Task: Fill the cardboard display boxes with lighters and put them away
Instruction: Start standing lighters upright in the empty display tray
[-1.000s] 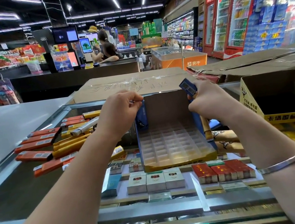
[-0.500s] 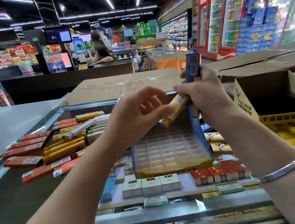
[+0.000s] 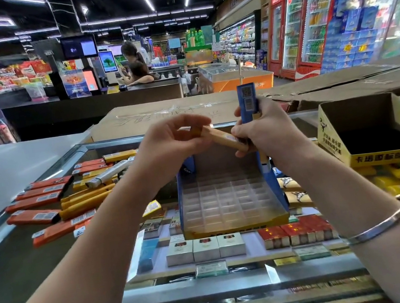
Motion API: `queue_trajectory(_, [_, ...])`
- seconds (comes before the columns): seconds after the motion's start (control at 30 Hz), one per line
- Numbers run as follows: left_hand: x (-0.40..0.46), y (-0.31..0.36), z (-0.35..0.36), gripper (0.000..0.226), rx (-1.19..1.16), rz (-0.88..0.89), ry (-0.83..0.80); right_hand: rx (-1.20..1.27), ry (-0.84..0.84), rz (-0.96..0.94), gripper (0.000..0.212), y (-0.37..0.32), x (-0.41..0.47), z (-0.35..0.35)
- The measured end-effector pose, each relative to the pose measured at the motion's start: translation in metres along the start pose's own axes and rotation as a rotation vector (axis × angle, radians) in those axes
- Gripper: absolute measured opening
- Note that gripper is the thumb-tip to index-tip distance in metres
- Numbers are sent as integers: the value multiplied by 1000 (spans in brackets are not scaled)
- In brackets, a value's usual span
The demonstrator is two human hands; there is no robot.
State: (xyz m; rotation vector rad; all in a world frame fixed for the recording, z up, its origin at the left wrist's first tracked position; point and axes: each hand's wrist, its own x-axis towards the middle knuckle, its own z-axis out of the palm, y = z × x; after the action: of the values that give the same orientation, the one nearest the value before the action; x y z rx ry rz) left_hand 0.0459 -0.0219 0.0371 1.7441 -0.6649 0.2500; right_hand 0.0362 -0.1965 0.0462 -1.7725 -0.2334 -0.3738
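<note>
Here, lighter between both hands, above box

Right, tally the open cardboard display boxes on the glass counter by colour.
blue display box: 1
yellow display box: 1
Total: 2
</note>
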Motion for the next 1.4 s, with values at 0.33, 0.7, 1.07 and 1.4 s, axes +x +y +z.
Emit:
queue_trajectory(0.33, [-1,-14,-4,23,591,226,203,66,395,-100,25,3,9,-12])
queue_trajectory(0.7, [1,-22,-2,15,627,130,172,-41,224,31,24,21,15,-8])
queue_trajectory(1.07, [7,-24,-7,14,722,176,175,-133,185,-8,28,25,16,-5])
queue_trajectory(1.4, [7,-23,-5,28,715,97,36,-72,193,20,17,20,15,-8])
